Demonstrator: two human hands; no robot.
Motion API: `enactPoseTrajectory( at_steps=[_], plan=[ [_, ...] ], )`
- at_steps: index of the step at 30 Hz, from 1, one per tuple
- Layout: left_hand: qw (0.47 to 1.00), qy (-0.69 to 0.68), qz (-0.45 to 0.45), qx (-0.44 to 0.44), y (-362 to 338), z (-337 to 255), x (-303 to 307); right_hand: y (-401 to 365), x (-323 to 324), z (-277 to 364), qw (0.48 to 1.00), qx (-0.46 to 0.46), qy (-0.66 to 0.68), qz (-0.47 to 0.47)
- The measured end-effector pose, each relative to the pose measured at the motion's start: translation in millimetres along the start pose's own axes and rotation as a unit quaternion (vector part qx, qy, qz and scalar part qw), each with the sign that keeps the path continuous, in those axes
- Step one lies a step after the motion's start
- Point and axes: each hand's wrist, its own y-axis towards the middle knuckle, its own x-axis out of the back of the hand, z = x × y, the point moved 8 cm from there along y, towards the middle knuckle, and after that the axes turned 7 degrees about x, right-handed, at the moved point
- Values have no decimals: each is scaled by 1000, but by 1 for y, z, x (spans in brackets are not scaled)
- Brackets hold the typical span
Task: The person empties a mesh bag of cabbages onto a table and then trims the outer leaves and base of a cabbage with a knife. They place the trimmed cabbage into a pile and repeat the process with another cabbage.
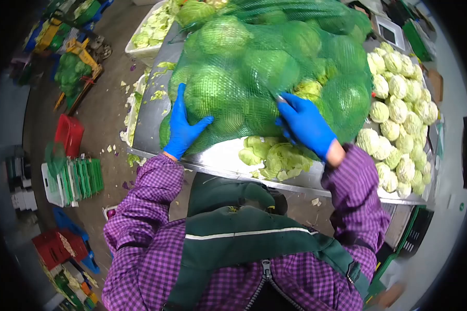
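A large green net bag [233, 88] full of cabbages lies on the metal table [202, 165]. My left hand [182, 127], in a blue glove, rests against the bag's near left side, thumb and fingers spread. To the right, my right hand [307, 124], also gloved in blue, is closed at the front of the net around something small; a pale tip shows by the thumb, but I cannot make out what it is. Loose cabbage leaves [280, 158] lie on the table between my hands, at the near edge.
Several trimmed pale cabbages [398, 111] are piled on the right. A white tub of leaves [153, 28] stands beyond the table's left side. On the floor at the left are a red crate [70, 133] and green crates [83, 179]. A scale [389, 32] sits at the back right.
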Motion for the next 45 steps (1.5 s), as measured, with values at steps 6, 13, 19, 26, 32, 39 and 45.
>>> enactPoseTrajectory(
  at_steps=[6,13,19,26,32,39,45],
  plan=[
    [997,70,4,-19,-2,-7,-2,6,-14,18,999,6,-49,19],
    [998,30,24,-50,-4,-2,5,-6,-15,27,997,-38,-64,-28],
    [974,118,166,-95,-14,18,26,9,-26,21,981,-131,-113,-85],
    [953,99,215,-192,-26,25,31,25,-74,78,957,-160,-166,-175],
    [937,8,220,-271,-35,21,42,75,-96,71,940,-225,-222,-130],
    [913,-63,223,-335,-43,24,45,50,-98,117,927,-260,-232,-138],
    [890,-85,267,-360,-55,23,36,116,-103,76,950,-227,-201,-75]
  ],
)
